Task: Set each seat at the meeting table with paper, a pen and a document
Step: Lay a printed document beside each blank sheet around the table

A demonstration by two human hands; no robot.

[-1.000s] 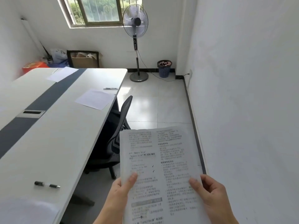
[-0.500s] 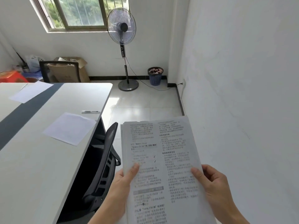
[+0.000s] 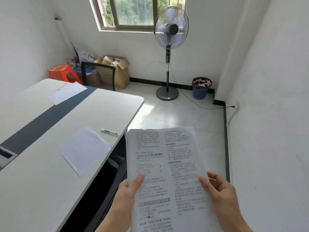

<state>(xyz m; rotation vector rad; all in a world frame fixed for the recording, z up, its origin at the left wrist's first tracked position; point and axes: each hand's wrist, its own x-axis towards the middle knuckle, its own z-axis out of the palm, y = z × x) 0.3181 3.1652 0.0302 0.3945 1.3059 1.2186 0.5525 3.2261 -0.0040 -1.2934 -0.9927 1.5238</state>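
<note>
I hold a stack of printed documents [image 3: 167, 171] in front of me, to the right of the meeting table [image 3: 41, 181]. My left hand [image 3: 128, 193] grips the stack's left edge with the thumb on top. My right hand [image 3: 219, 193] holds its right edge. On the table near its right edge lies a blank sheet of paper [image 3: 85, 149] with a white pen [image 3: 110, 132] just beyond it. A second blank sheet [image 3: 66, 92] lies at the table's far end with a pen [image 3: 61, 86] beside it.
A black office chair [image 3: 115, 168] is tucked under the table beside the stack; another chair [image 3: 98, 76] stands at the far end. A standing fan [image 3: 170, 51], blue waste basket [image 3: 201, 88], cardboard boxes [image 3: 115, 67] and red stool [image 3: 63, 72] line the far wall. A white wall is close on my right.
The view has advanced along the table's right side, bringing the near sheet and pen closer. My hands still hold the stack the same way.
</note>
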